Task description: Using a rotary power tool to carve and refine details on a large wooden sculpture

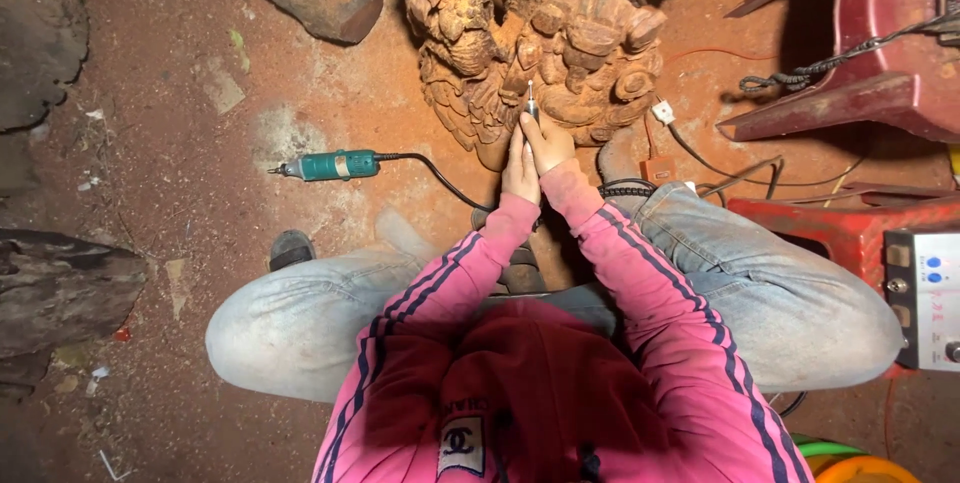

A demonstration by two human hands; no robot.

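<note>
Both hands meet at one slim metal carving tool (530, 101), and each grip is closed around its shaft: the right hand (548, 141) wraps it from the right side, the left hand (520, 171) presses in from below and left, the two touching each other. How the fingers lie under the tool is hard to make out, since the hands overlap. Its tip points up against the reddish wood carving (530, 38), resting in a fold between rounded, scale-like shapes. The carving's top runs out of the picture, so its whole form cannot be told.

On the dusty red floor (200, 143) to the left, well apart from the hands, lies a teal rotary grinder (335, 165); its black cable (440, 178) curves toward the person's knees and vanishes behind the left sleeve. Pink sleeves with dark stripes and pale jeans fill the lower middle, hiding whatever the person sits on. At the right edge a grey control box (925, 298) is cut off, beside a red stool (850, 228) and tangled wires. Dark wood slabs (60, 288) sit dim at the left.
</note>
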